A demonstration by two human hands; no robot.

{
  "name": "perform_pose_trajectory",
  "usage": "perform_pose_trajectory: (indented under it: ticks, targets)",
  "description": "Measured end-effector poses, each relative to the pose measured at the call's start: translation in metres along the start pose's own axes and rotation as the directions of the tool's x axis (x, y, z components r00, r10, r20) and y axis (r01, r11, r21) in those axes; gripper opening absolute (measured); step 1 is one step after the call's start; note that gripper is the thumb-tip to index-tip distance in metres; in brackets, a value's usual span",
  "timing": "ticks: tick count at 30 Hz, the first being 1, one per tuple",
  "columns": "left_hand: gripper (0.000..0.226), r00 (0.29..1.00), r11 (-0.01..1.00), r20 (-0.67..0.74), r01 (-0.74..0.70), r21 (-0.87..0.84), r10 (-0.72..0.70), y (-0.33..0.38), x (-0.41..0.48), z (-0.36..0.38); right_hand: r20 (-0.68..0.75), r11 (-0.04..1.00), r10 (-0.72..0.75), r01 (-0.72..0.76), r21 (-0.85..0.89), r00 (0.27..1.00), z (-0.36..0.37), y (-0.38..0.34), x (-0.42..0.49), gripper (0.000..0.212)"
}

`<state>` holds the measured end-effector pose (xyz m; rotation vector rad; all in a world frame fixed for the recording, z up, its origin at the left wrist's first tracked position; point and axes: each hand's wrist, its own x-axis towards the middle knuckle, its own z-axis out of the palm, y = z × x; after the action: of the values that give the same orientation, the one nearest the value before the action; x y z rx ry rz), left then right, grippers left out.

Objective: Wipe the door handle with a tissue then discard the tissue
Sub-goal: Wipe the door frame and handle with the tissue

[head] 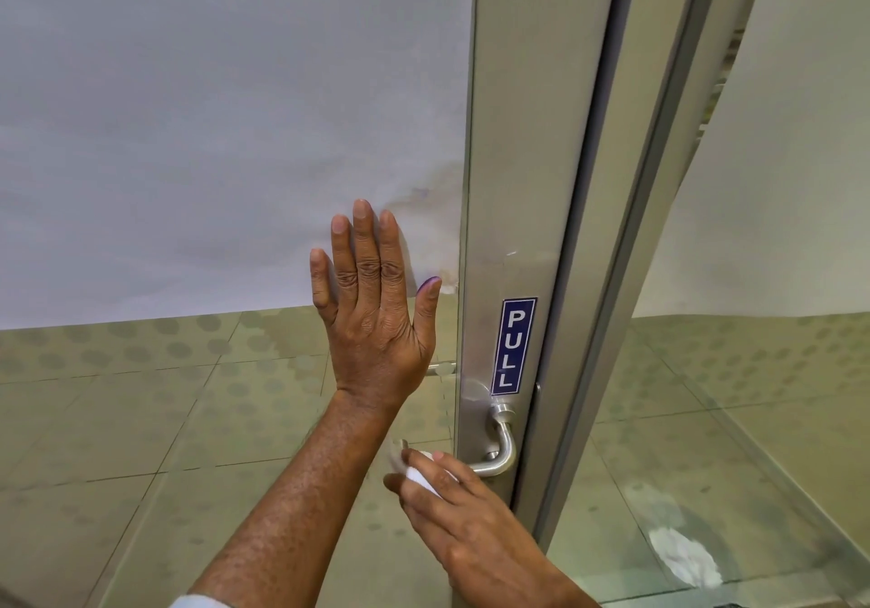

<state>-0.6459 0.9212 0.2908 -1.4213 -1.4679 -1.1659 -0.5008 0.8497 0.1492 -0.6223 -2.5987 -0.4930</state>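
Observation:
A brushed-metal lever door handle (501,442) sticks out of the silver door frame (518,184), just under a blue PULL sticker (512,346). My right hand (466,513) is shut on a white tissue (419,475) and presses it around the handle's free left end. My left hand (376,306) lies flat on the glass door panel above, fingers spread, holding nothing. Most of the handle's horizontal bar is hidden by the tissue and my fingers.
The door panel (212,136) is frosted above and clear glass lower down, showing beige tiled floor (141,419) behind. Right of the frame stands another glass panel (753,419). A crumpled white tissue (685,555) lies low on the right.

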Motion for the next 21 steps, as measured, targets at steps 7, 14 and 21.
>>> perform_pose_trajectory:
  ticks: [7, 14, 21]
  targets:
    - [0.068, 1.0, 1.0, 0.002, 0.015, 0.005, -0.015, 0.001, 0.0, 0.0, -0.022, 0.996, -0.004, 0.006, 0.085, 1.0, -0.002, 0.019, -0.036, 0.038]
    - [0.068, 0.999, 1.0, 0.034, 0.03, 0.007, -0.03, 0.0, 0.0, -0.003, 0.033, 0.952, 0.124, -0.128, 0.28, 0.992, -0.009, 0.039, -0.058, 0.053]
    - [0.067, 0.996, 0.999, 0.083, 0.026, -0.047, -0.022, 0.002, 0.0, -0.012, -0.029, 0.932, 0.167, -0.149, 0.33, 0.985, -0.013, 0.052, -0.069, 0.051]
